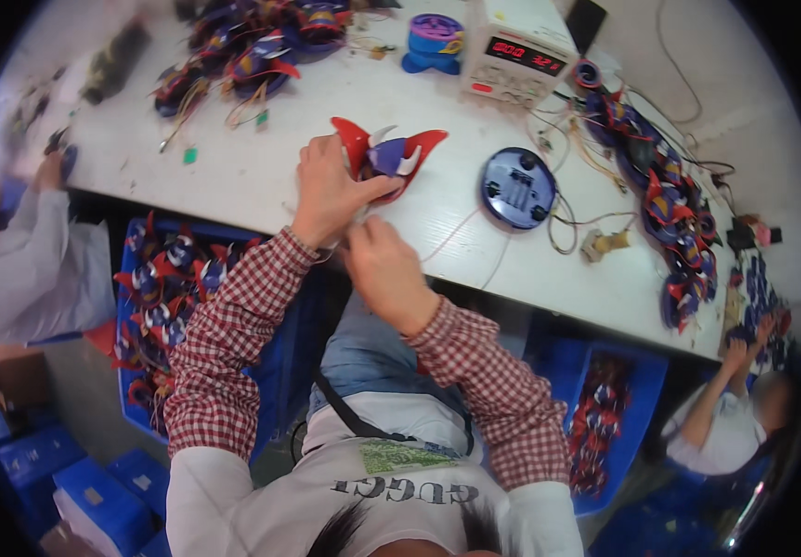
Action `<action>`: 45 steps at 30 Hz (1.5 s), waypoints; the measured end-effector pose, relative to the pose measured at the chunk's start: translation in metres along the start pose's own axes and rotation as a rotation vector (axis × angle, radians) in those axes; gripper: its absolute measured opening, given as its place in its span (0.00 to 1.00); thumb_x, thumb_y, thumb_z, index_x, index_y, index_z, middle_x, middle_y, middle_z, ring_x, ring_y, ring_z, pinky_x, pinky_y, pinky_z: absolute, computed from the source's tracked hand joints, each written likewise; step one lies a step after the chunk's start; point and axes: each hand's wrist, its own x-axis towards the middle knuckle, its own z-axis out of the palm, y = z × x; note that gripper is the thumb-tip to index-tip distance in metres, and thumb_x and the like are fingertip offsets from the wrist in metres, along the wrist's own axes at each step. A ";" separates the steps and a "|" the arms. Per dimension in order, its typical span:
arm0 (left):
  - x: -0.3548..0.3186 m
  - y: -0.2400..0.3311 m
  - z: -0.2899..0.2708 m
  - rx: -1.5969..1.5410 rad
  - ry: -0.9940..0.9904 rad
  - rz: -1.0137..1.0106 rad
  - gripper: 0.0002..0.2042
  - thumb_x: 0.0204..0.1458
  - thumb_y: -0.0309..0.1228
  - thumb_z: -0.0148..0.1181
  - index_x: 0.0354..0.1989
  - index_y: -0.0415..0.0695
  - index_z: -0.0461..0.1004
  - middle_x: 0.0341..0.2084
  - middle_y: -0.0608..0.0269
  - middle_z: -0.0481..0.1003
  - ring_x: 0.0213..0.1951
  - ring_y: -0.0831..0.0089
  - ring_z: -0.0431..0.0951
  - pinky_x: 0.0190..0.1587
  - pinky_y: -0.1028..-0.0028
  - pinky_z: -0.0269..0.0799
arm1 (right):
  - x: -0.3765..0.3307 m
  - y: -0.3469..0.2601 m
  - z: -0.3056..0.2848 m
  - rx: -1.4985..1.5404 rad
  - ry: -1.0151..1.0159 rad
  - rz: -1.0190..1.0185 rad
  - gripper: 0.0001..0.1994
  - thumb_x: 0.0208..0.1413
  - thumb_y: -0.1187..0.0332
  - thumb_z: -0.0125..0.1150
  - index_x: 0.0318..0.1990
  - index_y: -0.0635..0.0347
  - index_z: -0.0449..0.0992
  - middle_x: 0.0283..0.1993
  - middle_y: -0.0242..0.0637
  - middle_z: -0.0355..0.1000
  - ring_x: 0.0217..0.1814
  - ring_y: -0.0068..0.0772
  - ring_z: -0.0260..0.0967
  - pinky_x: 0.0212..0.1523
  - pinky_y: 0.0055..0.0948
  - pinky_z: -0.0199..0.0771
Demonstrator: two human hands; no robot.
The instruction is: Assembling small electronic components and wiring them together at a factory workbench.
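Note:
My left hand point(328, 190) grips a plastic toy piece point(391, 156) above the white table. It has red wing-like sides, a purple middle and pale curved horns. Just below it, at the table's front edge, my right hand point(384, 271) is closed with its fingertips near my left wrist. What those fingers pinch is hidden. To the right lies a round dark-blue base point(518, 188) with black parts on its face. Thin wires run from around it, one toward my right hand. A small tan part point(605, 244) with wires lies beyond the base.
At the back stand a power supply point(517, 58) with a red display and a blue pot point(434, 45). Toy pieces point(261, 63) with wires pile up behind; more line the right point(670, 209). Blue crates of toys point(161, 306) point(602, 418) flank me. Co-workers point(33, 260) point(730, 413) sit either side.

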 end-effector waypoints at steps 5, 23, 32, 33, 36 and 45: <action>0.015 0.008 -0.010 -0.519 -0.219 -0.280 0.21 0.41 0.35 0.69 0.40 0.34 0.71 0.33 0.57 0.71 0.34 0.71 0.70 0.37 0.79 0.67 | -0.002 0.014 -0.019 0.317 0.044 -0.008 0.12 0.48 0.74 0.60 0.42 0.65 0.72 0.34 0.40 0.67 0.31 0.33 0.66 0.32 0.25 0.69; 0.043 0.087 0.068 -0.976 -0.582 -0.260 0.26 0.33 0.30 0.73 0.43 0.33 0.72 0.33 0.57 0.76 0.31 0.73 0.75 0.36 0.80 0.72 | 0.037 0.199 -0.117 -0.337 0.103 0.161 0.20 0.39 0.76 0.64 0.44 0.59 0.70 0.35 0.35 0.71 0.30 0.36 0.67 0.35 0.28 0.68; 0.022 0.078 0.092 -0.693 -0.335 -0.044 0.31 0.37 0.42 0.70 0.49 0.38 0.71 0.46 0.51 0.69 0.51 0.61 0.64 0.57 0.69 0.60 | 0.042 0.182 -0.146 0.395 0.067 0.287 0.13 0.51 0.73 0.58 0.44 0.65 0.70 0.33 0.37 0.73 0.31 0.29 0.68 0.34 0.24 0.69; 0.021 0.077 0.077 -0.678 -0.303 -0.054 0.31 0.37 0.42 0.70 0.49 0.38 0.71 0.46 0.51 0.69 0.51 0.61 0.64 0.57 0.69 0.60 | 0.053 0.167 -0.151 0.408 0.051 0.257 0.13 0.51 0.73 0.58 0.44 0.65 0.70 0.33 0.37 0.73 0.31 0.29 0.68 0.34 0.24 0.69; 0.013 0.072 0.020 -1.325 -0.369 -0.225 0.27 0.40 0.34 0.68 0.49 0.37 0.70 0.42 0.54 0.73 0.45 0.67 0.71 0.51 0.74 0.66 | 0.079 0.102 -0.163 0.639 -0.080 0.336 0.13 0.52 0.74 0.58 0.45 0.64 0.70 0.35 0.35 0.72 0.33 0.27 0.67 0.36 0.23 0.69; 0.010 -0.061 -0.181 -1.231 0.309 -0.365 0.13 0.43 0.24 0.60 0.40 0.39 0.73 0.29 0.63 0.75 0.30 0.77 0.73 0.37 0.80 0.70 | 0.100 0.004 -0.090 0.769 -0.299 0.051 0.17 0.53 0.68 0.61 0.49 0.63 0.68 0.46 0.39 0.63 0.41 0.27 0.65 0.40 0.22 0.68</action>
